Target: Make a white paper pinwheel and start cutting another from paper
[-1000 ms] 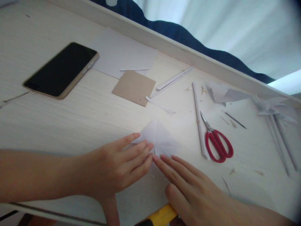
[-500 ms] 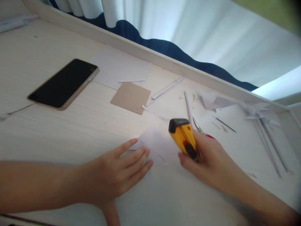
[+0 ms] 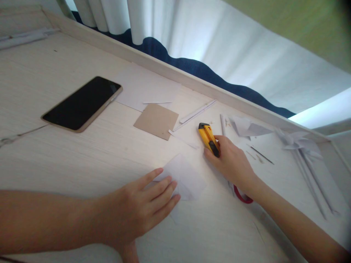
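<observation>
My left hand (image 3: 142,208) lies flat with its fingers stretched out on the near corner of a folded white paper (image 3: 189,177) on the pale wooden table. My right hand (image 3: 233,162) is farther out to the right, closed round a yellow utility knife (image 3: 208,137) whose black tip points away from me and rests low over the table. Red scissors (image 3: 242,195) lie under my right wrist, mostly hidden.
A black phone (image 3: 83,103) lies at the left. A brown cardboard square (image 3: 156,120), white sheets (image 3: 145,87) and paper strips (image 3: 197,111) sit behind the folded paper. Paper pinwheels on sticks (image 3: 304,146) lie at the right by the table's raised back edge (image 3: 164,69). Curtains hang beyond.
My right hand left the folded paper, came up holding the yellow knife, and has carried it away from me down toward the table. My left hand stayed on the paper.
</observation>
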{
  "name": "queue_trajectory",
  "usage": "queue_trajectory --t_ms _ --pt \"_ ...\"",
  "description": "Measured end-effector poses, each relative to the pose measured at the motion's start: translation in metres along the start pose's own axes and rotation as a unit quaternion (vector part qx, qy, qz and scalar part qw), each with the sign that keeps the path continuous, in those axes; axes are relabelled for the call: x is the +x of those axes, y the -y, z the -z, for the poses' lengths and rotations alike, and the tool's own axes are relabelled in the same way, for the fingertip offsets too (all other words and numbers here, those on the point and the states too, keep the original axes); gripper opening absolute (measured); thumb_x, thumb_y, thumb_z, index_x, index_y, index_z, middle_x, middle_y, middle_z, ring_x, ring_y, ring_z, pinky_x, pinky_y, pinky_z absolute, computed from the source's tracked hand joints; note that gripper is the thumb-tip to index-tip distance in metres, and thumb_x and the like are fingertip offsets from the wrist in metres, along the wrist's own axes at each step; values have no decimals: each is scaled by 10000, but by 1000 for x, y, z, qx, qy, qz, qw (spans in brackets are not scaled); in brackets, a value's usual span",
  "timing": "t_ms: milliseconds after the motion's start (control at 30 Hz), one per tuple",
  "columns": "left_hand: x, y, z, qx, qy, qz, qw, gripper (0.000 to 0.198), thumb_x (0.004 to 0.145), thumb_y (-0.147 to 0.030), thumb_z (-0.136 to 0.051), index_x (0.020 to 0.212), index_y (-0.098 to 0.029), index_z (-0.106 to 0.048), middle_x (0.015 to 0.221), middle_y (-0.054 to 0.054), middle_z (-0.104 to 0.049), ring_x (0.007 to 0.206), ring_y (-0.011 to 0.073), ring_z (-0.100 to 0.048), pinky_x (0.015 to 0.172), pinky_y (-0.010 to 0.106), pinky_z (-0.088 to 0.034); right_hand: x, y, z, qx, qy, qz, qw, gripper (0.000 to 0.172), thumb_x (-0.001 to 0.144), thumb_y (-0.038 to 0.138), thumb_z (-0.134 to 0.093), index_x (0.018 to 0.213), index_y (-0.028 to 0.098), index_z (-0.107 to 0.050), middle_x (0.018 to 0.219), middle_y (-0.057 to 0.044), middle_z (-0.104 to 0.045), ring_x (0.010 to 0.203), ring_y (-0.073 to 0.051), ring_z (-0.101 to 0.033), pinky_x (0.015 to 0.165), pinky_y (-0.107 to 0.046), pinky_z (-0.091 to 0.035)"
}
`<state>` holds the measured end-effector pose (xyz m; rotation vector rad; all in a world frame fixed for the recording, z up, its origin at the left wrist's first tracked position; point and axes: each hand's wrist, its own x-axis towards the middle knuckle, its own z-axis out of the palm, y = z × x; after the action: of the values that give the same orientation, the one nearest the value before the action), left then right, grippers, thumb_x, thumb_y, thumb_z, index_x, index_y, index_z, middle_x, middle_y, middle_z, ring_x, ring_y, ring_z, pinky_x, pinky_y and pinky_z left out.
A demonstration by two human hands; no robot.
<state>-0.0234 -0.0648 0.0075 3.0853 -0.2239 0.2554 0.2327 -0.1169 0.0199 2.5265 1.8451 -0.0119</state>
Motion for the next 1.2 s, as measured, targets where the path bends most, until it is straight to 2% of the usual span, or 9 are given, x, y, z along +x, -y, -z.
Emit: queue_trajectory --t_ms 133,233,300,400,467,567,800,1000,1200 --pt "1 0 0 -3 -4 6 1000 689 720 -624 -387 1193 -128 -462 1196 120 -520 1075 268 -468 984 423 -282 0 2 -4 -79 -60 28 995 337 810 388 -355 1009 156 -498 889 -93 -535 656 -207 -544 460 -278 -355" --pt "1 1 -1 -10 -5 3 1000 816 666 -720 -315 1198 -118 -457 1197 132 -516 1067 276 -472 982 427 -283 -3 6 1 -94 -108 40 989 380 808 376 -379 1087 134 -470 952 -127 -509 801 -249 -529 469 -287 -391" --pt "0 1 -1 -11 0 3 1000 892 635 -766 -240 1202 -110 -452 1205 139 -507 1074 286 -464 987 434 -271 -8 10 9 -80 -113 66 988 383 812 370 -392 1112 140 -458 999 -129 -499 849 -249 -518 503 -297 -419" --pt "-1 0 -2 -3 0 4 1000 917 634 -775 -175 1199 -110 -455 1202 134 -510 1082 289 -453 993 443 -256 -20 13 22 -23 -41 135 990 272 818 368 -410 995 195 -521 955 -78 -529 837 -215 -537 570 -298 -437" --pt "-1 0 -2 3 -3 3 1000 903 649 -765 -144 1193 -119 -462 1200 118 -515 1083 280 -449 996 445 -250 -31 11 26 19 21 150 988 221 806 379 -441 923 216 -536 921 -50 -548 792 -193 -557 585 -297 -439" --pt "0 0 -1 5 1 0 1000 885 667 -751 -118 1185 -127 -472 1196 102 -522 1081 270 -449 997 448 -250 -47 8 25 42 93 137 985 222 765 419 -505 874 227 -531 875 -22 -573 673 -170 -569 571 -306 -437" --pt "1 -1 -2 -14 -4 17 1000 950 592 -803 -163 1171 -125 -489 1158 125 -547 1078 280 -455 993 434 -266 -57 10 16 100 165 100 976 110 783 321 -507 812 216 -520 794 -4 -577 627 -150 -554 583 -298 -427" --pt "2 -2 -2 -22 -20 14 999 946 577 -811 -197 1143 -123 -513 1157 119 -548 1071 284 -460 973 434 -301 -53 8 14 165 175 96 966 49 770 245 -510 798 215 -536 732 8 -577 631 -126 -550 542 -245 -417" --pt "3 -2 -1 -29 -27 19 999 943 561 -817 -236 1123 -118 -529 1143 129 -555 1058 290 -472 962 433 -316 -58 8 11 135 142 98 976 134 787 309 -498 880 212 -504 825 -15 -564 652 -141 -545 580 -284 -431"
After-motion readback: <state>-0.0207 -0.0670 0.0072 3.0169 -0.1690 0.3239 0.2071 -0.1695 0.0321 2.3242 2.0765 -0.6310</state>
